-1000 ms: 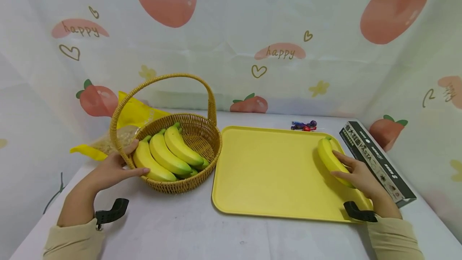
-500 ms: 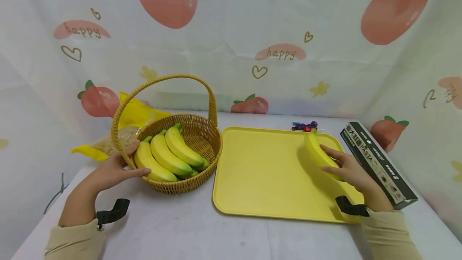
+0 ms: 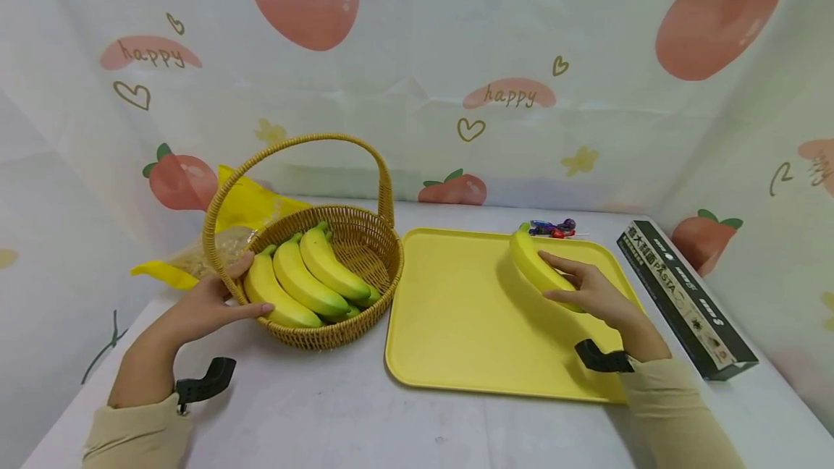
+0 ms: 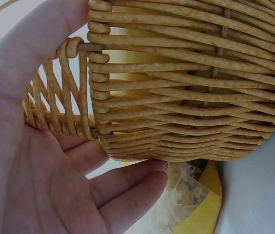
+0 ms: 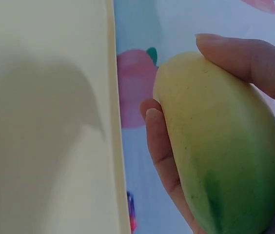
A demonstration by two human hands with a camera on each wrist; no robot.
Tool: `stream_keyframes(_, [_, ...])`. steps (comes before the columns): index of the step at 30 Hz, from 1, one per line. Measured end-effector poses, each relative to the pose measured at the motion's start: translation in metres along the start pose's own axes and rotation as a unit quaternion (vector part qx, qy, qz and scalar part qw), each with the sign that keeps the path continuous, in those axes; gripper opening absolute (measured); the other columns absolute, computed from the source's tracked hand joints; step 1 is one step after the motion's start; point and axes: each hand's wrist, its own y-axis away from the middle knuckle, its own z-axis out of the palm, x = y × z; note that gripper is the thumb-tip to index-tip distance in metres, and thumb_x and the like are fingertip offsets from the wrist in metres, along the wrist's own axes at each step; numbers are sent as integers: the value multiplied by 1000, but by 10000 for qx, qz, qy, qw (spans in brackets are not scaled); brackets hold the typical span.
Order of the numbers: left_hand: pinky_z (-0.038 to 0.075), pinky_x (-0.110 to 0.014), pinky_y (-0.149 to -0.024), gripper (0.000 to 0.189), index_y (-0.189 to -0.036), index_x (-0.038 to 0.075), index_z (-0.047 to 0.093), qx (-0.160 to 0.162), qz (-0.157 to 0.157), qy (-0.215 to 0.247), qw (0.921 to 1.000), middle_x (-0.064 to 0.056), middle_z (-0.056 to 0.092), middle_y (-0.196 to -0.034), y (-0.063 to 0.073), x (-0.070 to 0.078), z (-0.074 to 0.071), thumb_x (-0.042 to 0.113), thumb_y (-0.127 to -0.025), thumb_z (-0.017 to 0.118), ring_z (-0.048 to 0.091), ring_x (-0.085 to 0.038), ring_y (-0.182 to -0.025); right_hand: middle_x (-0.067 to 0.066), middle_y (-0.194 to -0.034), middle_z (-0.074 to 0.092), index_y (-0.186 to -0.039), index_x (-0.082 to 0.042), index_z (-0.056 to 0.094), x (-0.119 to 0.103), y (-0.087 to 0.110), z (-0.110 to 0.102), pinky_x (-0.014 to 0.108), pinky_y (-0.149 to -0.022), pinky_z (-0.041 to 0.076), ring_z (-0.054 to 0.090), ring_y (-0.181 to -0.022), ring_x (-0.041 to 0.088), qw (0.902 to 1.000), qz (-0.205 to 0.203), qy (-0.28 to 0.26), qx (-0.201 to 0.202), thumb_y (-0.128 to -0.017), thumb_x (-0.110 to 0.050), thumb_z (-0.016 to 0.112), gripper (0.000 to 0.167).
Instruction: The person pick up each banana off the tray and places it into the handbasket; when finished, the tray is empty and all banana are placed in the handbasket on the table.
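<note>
My left hand [image 3: 205, 310] grips the wicker basket [image 3: 326, 339] at its left side, where the tall arched handle meets the rim. Its thumb lies over the rim, and in the left wrist view the fingers [image 4: 132, 197] reach around the outer wall. Several yellow bananas [image 3: 306, 281] with green tips lie inside the basket, some partly hidden under others. Over the right half of the yellow tray [image 3: 449, 310], my right hand [image 3: 599, 299] holds a single banana [image 3: 537, 266] between thumb and fingers. The green-tipped end of this banana [image 5: 220, 151] fills much of the right wrist view.
A black pasta box [image 3: 687, 302] lies right of the tray. Small purple and red wrapped sweets [image 3: 554, 229] sit behind the tray's back edge. Behind the basket on the left leans a yellow bag [image 3: 250, 201] with a clear part. A fruit-printed curtain [image 3: 404, 56] hangs behind the table.
The right hand has carried the banana leftward across the tray, from near the pasta box toward the tray's middle. The left hand and the basket have stayed in place.
</note>
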Motion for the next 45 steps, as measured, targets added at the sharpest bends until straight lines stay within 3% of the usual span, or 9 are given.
stream_keyframes(7, [39,-58,-96,99,-149,9,4,35,21,27,10000,-28,25,-148,0,2,1,42,-82,68,40,-44,-123,31,-146,28,-143,1,30,-6,-19,12,16,-78,50,51,-106,-12,9993,-108,-52,-340,-86,-11,65,68])
stream_keyframes(13, [39,-59,-96,99,-149,10,3,39,-7,36,10000,-28,24,-148,1,3,1,42,-82,68,39,-44,-124,25,-147,31,-144,-3,32,-14,-35,24,20,-77,51,56,-103,-4,9975,-122,-170,-674,-85,-12,67,69])
stream_keyframes(21, [39,-58,-96,98,-149,9,3,58,39,69,10000,-28,24,-148,2,2,1,41,-82,68,39,-43,-123,22,-147,33,-143,-3,33,-33,-57,44,19,-80,50,54,-107,-3,9926,-577,-2,-1067,-84,-13,68,69])
stream_keyframes(30, [38,-58,-96,99,-150,11,3,67,79,150,9998,-27,25,-148,2,1,1,40,-82,69,39,-43,-124,19,-145,39,-143,-4,33,-62,-77,65,20,-71,46,55,-88,7,9858,-670,137,-1532,-84,-11,68,69])
stream_keyframes(36, [38,-59,-96,100,-149,8,3,-3,-38,-11,10000,-29,24,-148,1,1,0,43,-82,68,38,-45,-125,16,-139,47,-143,-6,35,-77,-86,77,20,-70,43,51,-81,8,9784,-871,488,-1811,-83,-15,69,70])
stream_keyframes(40, [38,-59,-96,99,-149,6,3,-3,-2,23,10000,-30,23,-148,1,0,-1,42,-82,68,37,-46,-125,12,-119,59,-143,-7,35,-90,-94,86,21,-71,41,49,-76,9,9702,-1072,798,-2022,-83,-17,70,70])
stream_keyframes(45, [37,-60,-96,99,-149,5,4,8,59,54,10000,-30,25,-147,2,1,0,40,-82,68,37,-46,-126,7,-112,59,-142,-7,37,-110,-108,98,21,-73,40,48,-76,8,9561,-1241,1247,-2344,-84,-19,69,68])
